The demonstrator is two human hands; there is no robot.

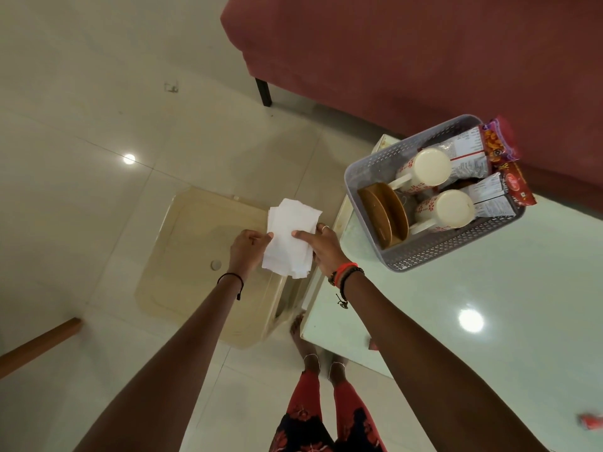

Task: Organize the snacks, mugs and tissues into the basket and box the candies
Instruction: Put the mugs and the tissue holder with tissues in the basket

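Observation:
A stack of white tissues (288, 238) is held between both hands, above a beige plastic stool and left of the table. My left hand (246, 251) pinches its left edge. My right hand (323, 247) grips its right side, thumb on top. The grey perforated basket (434, 256) stands on the glass table's far left part. Inside it are two cream mugs with red flowers (424, 169) (445, 208), two brown plates (383, 215) standing on edge, and several snack packets (499, 148) along its far-right side.
The glass-topped table (473, 353) fills the right. A beige plastic stool (208, 265) stands on the tiled floor below my hands. A maroon sofa (408, 50) lies behind. A red wrapper (592, 430) shows at the table's right edge. A wooden bar (39, 345) sits at left.

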